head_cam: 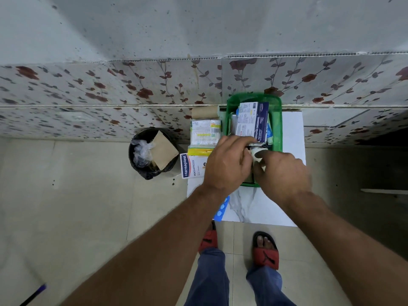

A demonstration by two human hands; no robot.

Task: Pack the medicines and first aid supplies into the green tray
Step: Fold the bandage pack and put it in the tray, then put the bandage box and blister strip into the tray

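— Nearest the lens?
— Noted two bare forearms first, with sandalled feet below. Followed them up to the left hand (227, 164) and right hand (284, 173), met over the near end of the green tray (278, 120).

— Holding what?
— Made out a small white roll of tape (257, 154), pinched between both hands just above the tray's near end. Found the right hand closed on its rim. Judged the left hand closed on it too, though could not see those fingertips clearly.

— How to handle it?
— Judged it light, fairly stiff as a ring, hardly fragile, a bit smooth on the sides. Would have gripped across the outer rim, thumb opposite fingers, or hooked a finger through the core.

— Pointing which way?
— Saw the open core facing up toward the camera, slightly tipped, so took its axis as near upright. Round and squat, with no long axis to speak of.

— And the tray?
— Ran lengthwise away from the body toward the wall, on the white table (293, 129). Already held a box of dressings (251, 124), laid along that same line.

— Left outside?
— Counted a plaster box (191, 165), a clear pack (205, 131) and a brown bandage roll (204, 111) beside the tray's left wall, plus a blue pill strip (223, 208) at the table's near edge.
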